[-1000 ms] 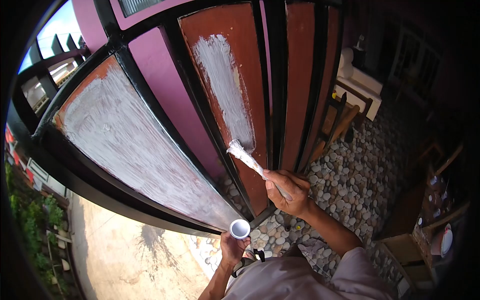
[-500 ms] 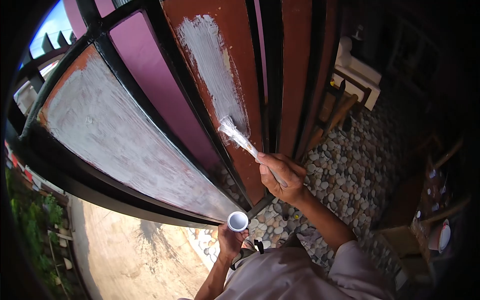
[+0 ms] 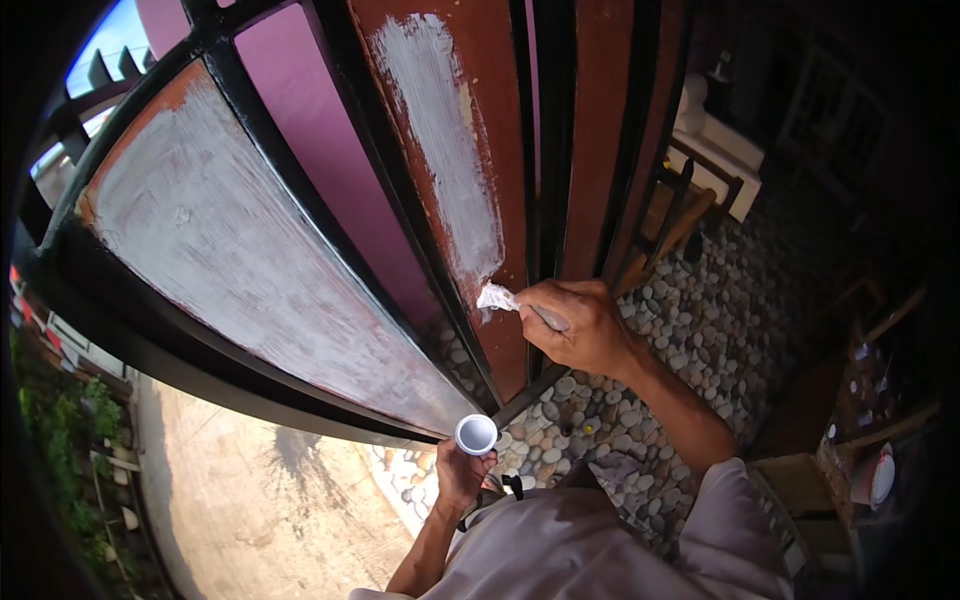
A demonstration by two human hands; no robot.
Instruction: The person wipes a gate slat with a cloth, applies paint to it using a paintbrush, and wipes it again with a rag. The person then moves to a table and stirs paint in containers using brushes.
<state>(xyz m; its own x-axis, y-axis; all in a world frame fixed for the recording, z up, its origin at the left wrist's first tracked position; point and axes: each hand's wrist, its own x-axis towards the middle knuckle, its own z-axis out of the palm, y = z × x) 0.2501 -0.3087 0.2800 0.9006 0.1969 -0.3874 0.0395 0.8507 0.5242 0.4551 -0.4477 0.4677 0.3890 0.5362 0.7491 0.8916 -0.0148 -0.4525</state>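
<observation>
My right hand (image 3: 580, 325) is closed around the handle of a paintbrush (image 3: 497, 297), its bristles thick with white paint. The bristles touch a reddish-brown panel (image 3: 512, 350), at the lower end of a streaky white-grey painted strip (image 3: 440, 140). Below, my left hand (image 3: 463, 473) grips a small white paint cup (image 3: 476, 435) that looks greyish-white inside. To the left, a wider panel (image 3: 230, 230) is mostly coated in thin white paint, with brown showing at its upper edge. Both panels sit between black metal bars (image 3: 375, 150).
Behind the bars is a purple wall (image 3: 310, 130). Pebbled ground (image 3: 690, 330) lies below right, sunlit concrete (image 3: 270, 490) below left. Wooden furniture (image 3: 810, 490) with a white-lidded tub (image 3: 880, 477) stands at right. Plants (image 3: 95, 420) line the left edge.
The paintbrush has moved down and slightly right along the brown panel, and the white strip reaches lower. My left hand still holds the cup in nearly the same place.
</observation>
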